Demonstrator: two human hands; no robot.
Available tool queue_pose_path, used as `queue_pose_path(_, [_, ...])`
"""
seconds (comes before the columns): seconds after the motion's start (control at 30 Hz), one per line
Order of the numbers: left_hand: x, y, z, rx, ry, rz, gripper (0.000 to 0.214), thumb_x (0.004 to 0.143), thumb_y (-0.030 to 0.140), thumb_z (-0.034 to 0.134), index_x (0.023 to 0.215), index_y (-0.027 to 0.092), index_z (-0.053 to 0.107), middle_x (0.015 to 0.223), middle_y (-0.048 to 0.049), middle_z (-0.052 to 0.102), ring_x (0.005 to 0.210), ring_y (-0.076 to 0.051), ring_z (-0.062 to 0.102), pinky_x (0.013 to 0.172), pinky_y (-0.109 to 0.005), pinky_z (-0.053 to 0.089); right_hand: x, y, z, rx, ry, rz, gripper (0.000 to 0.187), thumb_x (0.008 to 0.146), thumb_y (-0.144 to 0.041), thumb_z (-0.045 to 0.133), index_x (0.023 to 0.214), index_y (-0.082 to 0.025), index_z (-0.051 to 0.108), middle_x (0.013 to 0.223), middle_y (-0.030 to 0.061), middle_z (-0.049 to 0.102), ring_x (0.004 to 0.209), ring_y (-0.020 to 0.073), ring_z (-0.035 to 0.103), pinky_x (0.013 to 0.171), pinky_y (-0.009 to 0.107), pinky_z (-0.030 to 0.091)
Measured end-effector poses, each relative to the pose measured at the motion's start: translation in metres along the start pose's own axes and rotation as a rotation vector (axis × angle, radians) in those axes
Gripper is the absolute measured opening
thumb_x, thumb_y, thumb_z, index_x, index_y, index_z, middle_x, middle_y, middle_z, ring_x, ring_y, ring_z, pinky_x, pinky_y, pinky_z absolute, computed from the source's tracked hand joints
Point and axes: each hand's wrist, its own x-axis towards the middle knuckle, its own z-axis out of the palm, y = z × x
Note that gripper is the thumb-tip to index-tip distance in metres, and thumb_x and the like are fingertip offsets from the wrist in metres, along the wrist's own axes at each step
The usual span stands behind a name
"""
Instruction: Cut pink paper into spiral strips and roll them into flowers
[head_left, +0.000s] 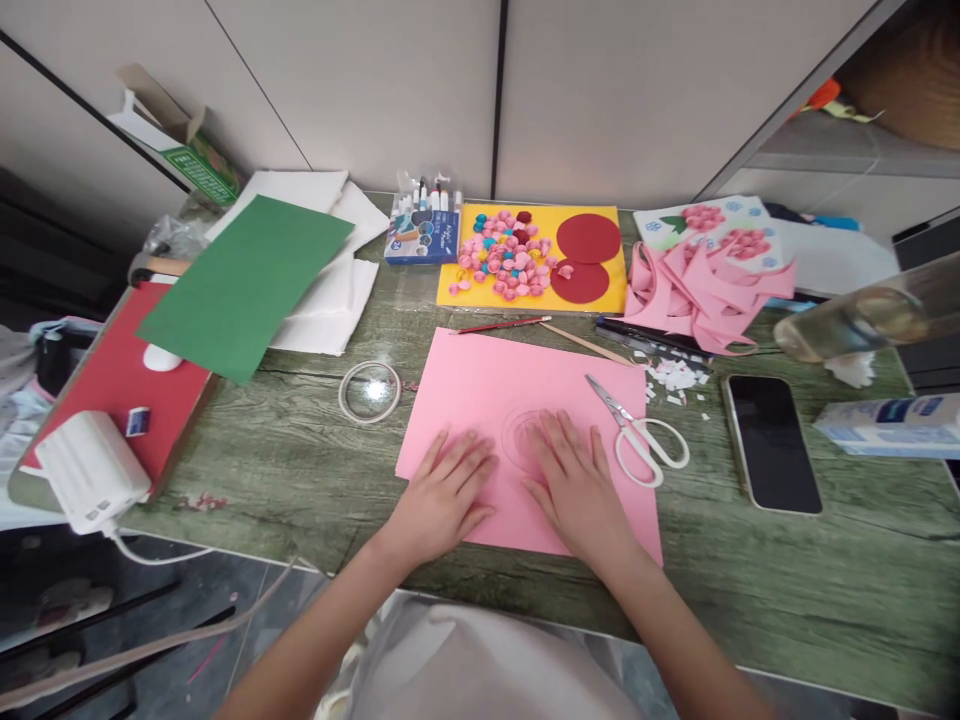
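Note:
A sheet of pink paper [480,385] lies on the green wood-grain table in front of me. Faint pencil curves, like a spiral, are drawn near its middle. My left hand [444,490] rests flat on the sheet's left part, fingers spread, holding nothing. On the right, my right hand [576,482] also lies flat with fingers apart, partly covering the drawn curves. White-handled scissors [630,425] lie partly on the paper's right side, close to that hand. A red pencil [499,326] and a wooden stick [585,342] lie along the top edge.
Rolled paper pieces [506,255] and dark red circles [589,238] sit on a yellow sheet behind. Pink scraps [697,295], a phone [772,442] and a tipped clear bottle [862,310] are to the right. Leftward are a tape roll [370,392], green paper [247,285] and a white charger [91,470].

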Motion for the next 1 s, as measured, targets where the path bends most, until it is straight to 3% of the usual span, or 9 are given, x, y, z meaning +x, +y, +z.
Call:
queue_pose_path(0.2, [-0.004,-0.009,0.0,0.068,0.104,-0.143,0.043,0.091,0.029,0.043,0.131,0.015,0.047,0.139,-0.0103,0.049,0.134,-0.026,0.036,0.112,-0.05,0.025,0.004,0.001,0.003,0.004,-0.007,0.008,0.061,0.093,-0.043,0.039,0.143,-0.008,0.031,0.152,0.0143,0.025,0.141,0.0311,0.02,0.112,0.059,0.009])
queue_pose_path(0.3, [-0.012,-0.025,-0.004,0.14,0.229,-0.349,0.038,0.09,0.021,0.042,0.127,0.013,0.05,0.132,-0.0133,0.054,0.128,-0.026,0.043,0.108,-0.047,0.031,0.005,0.002,0.007,0.033,-0.013,0.0,0.065,0.093,-0.045,0.039,0.146,-0.008,0.025,0.151,0.0157,0.027,0.14,0.0307,0.021,0.112,0.057,0.014])
queue_pose_path(0.43, [-0.022,-0.053,-0.008,0.22,0.29,-0.639,0.038,0.089,0.021,0.043,0.125,0.012,0.049,0.123,-0.0177,0.056,0.115,-0.03,0.05,0.097,-0.047,0.038,0.005,0.007,0.004,0.079,0.037,0.054,0.069,0.094,-0.04,0.037,0.149,-0.009,0.008,0.151,0.0178,0.026,0.141,0.0292,0.02,0.111,0.054,0.021])
queue_pose_path(0.57, [-0.022,-0.07,-0.014,0.215,0.38,-0.746,0.02,0.087,0.025,0.046,0.098,0.014,0.059,0.109,-0.0166,0.057,0.104,-0.031,0.052,0.088,-0.048,0.041,0.001,0.015,-0.011,0.135,0.139,0.185,0.069,0.094,-0.035,0.037,0.149,-0.01,0.003,0.154,0.0187,0.018,0.142,0.0286,0.015,0.111,0.052,0.024])
queue_pose_path(0.63, [-0.018,-0.069,-0.023,0.117,0.444,-0.734,0.013,0.086,0.026,0.049,0.086,0.016,0.057,0.105,-0.016,0.055,0.102,-0.031,0.052,0.088,-0.049,0.041,-0.002,0.017,-0.018,0.175,0.171,0.212,0.069,0.094,-0.034,0.039,0.149,-0.012,0.005,0.154,0.0174,0.018,0.142,0.0289,0.015,0.111,0.052,0.025])
queue_pose_path(0.7, [-0.012,-0.057,-0.034,-0.112,0.473,-0.711,0.01,0.087,0.025,0.047,0.086,0.017,0.052,0.096,-0.0125,0.056,0.094,-0.027,0.055,0.083,-0.045,0.044,-0.005,0.016,-0.024,0.237,0.201,0.23,0.065,0.093,-0.032,0.041,0.149,-0.014,0.012,0.152,0.0162,0.024,0.14,0.029,0.022,0.111,0.052,0.027])
queue_pose_path(0.8, [-0.003,-0.023,-0.045,-0.276,0.406,-0.634,0.006,0.091,0.022,0.04,0.093,0.019,0.045,0.074,-0.001,0.056,0.06,-0.014,0.055,0.057,-0.027,0.045,-0.01,0.006,-0.034,0.412,0.23,0.249,0.051,0.093,-0.028,0.042,0.143,-0.021,0.033,0.138,0.013,0.049,0.128,0.0265,0.044,0.104,0.047,0.039])
queue_pose_path(0.9, [0.002,0.015,-0.039,-0.386,0.347,-0.474,0.005,0.088,0.022,0.045,0.084,0.02,0.041,0.061,0.0053,0.048,0.048,-0.009,0.048,0.047,-0.021,0.04,-0.016,-0.011,-0.046,0.713,0.206,0.266,0.041,0.093,-0.025,0.043,0.134,-0.025,0.045,0.118,0.0089,0.064,0.111,0.0214,0.058,0.094,0.039,0.049])
queue_pose_path(1.0, [0.006,0.042,-0.02,-0.472,0.329,-0.222,0.002,0.088,0.02,0.044,0.088,0.018,0.043,0.066,0.0,0.054,0.056,-0.012,0.051,0.05,-0.023,0.041,-0.026,-0.027,-0.049,0.946,0.124,0.25,0.039,0.092,-0.024,0.046,0.131,-0.027,0.049,0.124,0.0076,0.061,0.112,0.0187,0.059,0.093,0.034,0.05])
